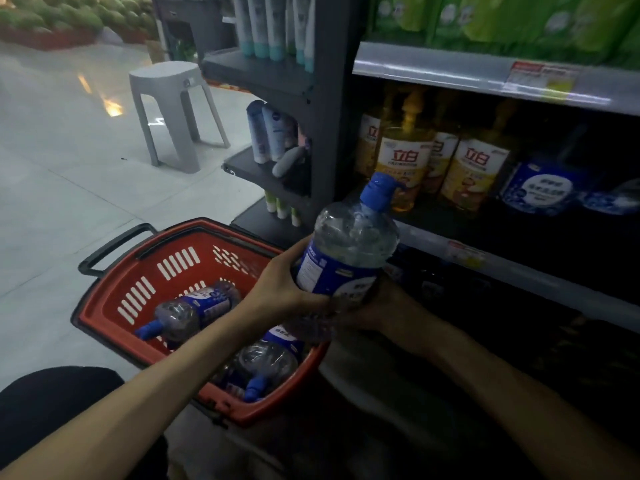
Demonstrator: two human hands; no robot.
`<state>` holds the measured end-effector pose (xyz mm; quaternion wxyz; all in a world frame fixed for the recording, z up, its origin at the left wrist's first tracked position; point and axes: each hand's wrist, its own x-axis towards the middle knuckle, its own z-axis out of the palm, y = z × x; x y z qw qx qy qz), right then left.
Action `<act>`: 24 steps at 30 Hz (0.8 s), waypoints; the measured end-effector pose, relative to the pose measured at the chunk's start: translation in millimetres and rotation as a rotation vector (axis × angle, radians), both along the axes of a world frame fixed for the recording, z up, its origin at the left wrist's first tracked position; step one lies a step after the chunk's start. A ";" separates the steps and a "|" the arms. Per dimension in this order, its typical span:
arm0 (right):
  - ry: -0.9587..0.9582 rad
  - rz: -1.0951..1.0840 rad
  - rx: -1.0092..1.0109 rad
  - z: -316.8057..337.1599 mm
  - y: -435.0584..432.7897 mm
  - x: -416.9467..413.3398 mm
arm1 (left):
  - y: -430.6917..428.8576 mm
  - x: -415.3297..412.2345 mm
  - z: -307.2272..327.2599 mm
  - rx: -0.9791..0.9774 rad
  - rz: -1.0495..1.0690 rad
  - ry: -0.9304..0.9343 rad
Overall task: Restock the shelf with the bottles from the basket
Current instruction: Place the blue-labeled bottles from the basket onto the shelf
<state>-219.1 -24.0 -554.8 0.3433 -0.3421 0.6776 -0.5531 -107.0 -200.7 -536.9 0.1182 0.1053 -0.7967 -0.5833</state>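
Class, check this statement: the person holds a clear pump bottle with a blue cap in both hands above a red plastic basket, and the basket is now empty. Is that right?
Not quite. The red plastic basket is not empty: the head view shows two more clear bottles lying in it. The rest holds: left hand and right hand hold the clear pump bottle with a blue cap.

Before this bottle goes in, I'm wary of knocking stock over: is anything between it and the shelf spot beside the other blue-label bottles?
Likely yes. The held bottle, gripped by the left hand and right hand, sits below the yellow bottles. The blue-label bottles stand further right, so it must pass in front of the yellow ones along the shelf edge.
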 end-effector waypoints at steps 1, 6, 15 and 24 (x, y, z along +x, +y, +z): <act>-0.062 -0.016 -0.024 1.2 5.7 -0.2 | 5.0 -2.0 4.0 0.036 -0.008 -0.004; -0.169 -0.064 -0.060 7.9 30.8 -6.4 | 27.0 -10.2 24.0 0.116 -0.077 -0.039; -0.135 -0.231 -0.263 16.3 96.2 -26.1 | 81.5 -41.4 38.9 -0.085 -0.205 0.005; 0.136 -0.543 -0.357 8.2 145.2 -55.0 | 122.3 -102.3 25.3 -0.407 -0.187 0.063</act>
